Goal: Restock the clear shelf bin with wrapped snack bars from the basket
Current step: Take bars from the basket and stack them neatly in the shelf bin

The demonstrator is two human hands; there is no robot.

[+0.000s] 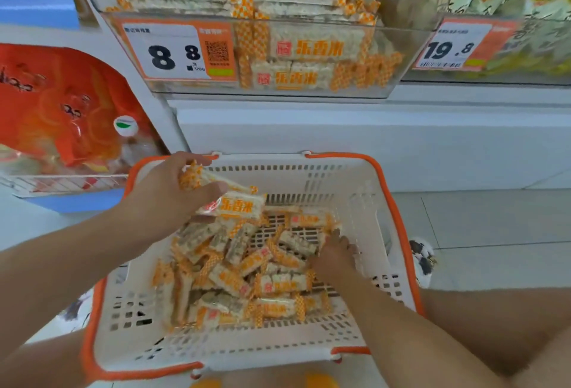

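- The left hand (173, 193) is gripping a small bunch of wrapped snack bars (234, 202), fingers curled round them, above the basket (355, 183).
- The right hand (335, 256) is reaching down into the loose pile of bars (247, 279) beneath it; fingers are bent among the wrappers, but whether they are pinching one I cannot tell.
- The clear shelf bin (401, 57) is sitting well above and ahead of both hands, already part-filled.
- Gathering bars aligned lengthwise should help them stack flat like the rows there.
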